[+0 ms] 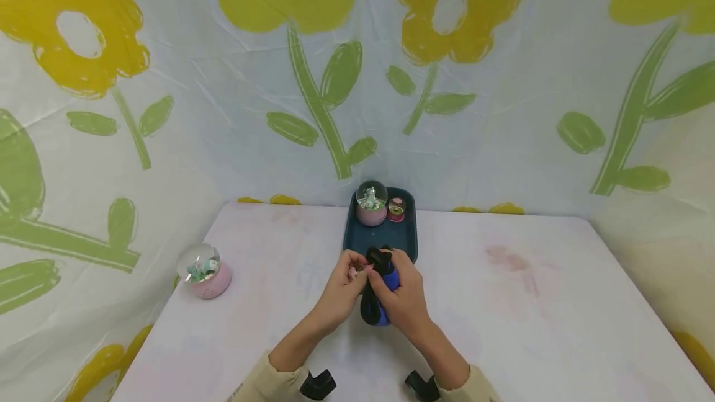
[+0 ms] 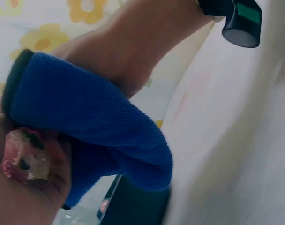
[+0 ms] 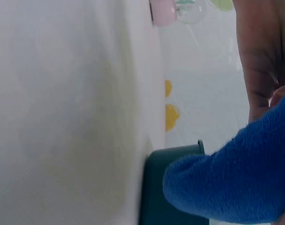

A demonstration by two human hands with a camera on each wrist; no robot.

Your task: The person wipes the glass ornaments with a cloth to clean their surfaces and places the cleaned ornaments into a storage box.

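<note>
Close over the near end of the dark tray (image 1: 380, 237), both hands come together. My left hand (image 1: 342, 287) grips a small pink-and-white ornament (image 2: 26, 157), mostly covered by the fingers; I cannot tell its exact kind. A blue cloth (image 2: 86, 103) with dark edging is bunched in my right hand (image 1: 406, 293), with its thumb across the front. The cloth sits right beside the ornament, and a folded end of it (image 3: 227, 183) hangs down over the tray in the right wrist view.
On the tray stand a large snow globe with a pink base (image 1: 371, 206) and a small red-based one (image 1: 396, 209). Another pink-based snow globe (image 1: 205, 272) stands at the table's left edge. A flower-printed curtain (image 1: 240, 110) rises behind the white table (image 1: 503, 315).
</note>
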